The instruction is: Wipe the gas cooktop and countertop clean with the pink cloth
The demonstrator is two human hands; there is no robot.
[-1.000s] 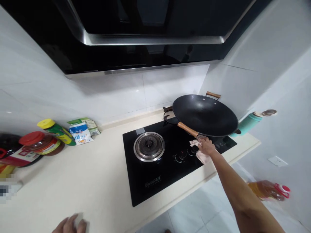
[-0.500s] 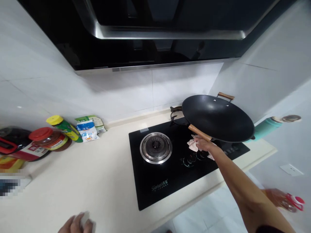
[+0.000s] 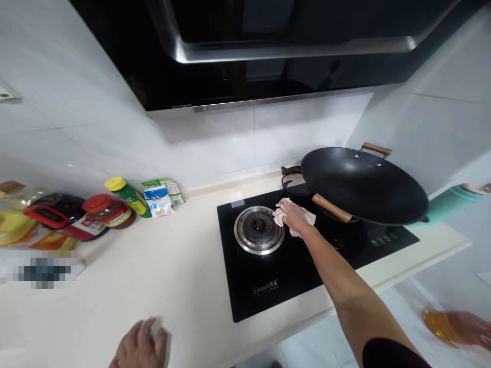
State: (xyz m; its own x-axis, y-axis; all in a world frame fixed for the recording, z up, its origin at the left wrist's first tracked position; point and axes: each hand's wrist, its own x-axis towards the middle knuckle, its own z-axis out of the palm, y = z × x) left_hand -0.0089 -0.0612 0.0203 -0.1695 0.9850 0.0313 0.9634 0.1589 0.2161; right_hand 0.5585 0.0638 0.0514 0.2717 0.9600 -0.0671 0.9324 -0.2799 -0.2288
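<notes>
My right hand [image 3: 294, 215] presses a pale pink cloth [image 3: 308, 216] onto the black glass gas stove [image 3: 245, 299], just to the right of the left burner [image 3: 260, 230] with its steel ring. Its fingers are bunched over the cloth. To the right of that hand a large black wok [image 3: 364, 186] sits over the other burner, one wooden handle [image 3: 332, 207] facing me. My left hand [image 3: 141, 345] rests on the pale countertop [image 3: 172, 276] at the bottom, holding nothing, its fingers apart and slightly bent.
Along the left wall stand a red-lidded jar [image 3: 109, 210], a yellow-capped green bottle [image 3: 128, 197], seasoning packets [image 3: 159, 199] and a dark bottle [image 3: 69, 217]. A black range hood [image 3: 268, 82] hangs above. A teal container [image 3: 447, 204] is behind the wok; an oil bottle [image 3: 452, 327] is low at the right.
My right hand has moved with the cloth from below the wok's handle leftward and back, beside the left burner. The view has shifted left, and more of my left hand shows.
</notes>
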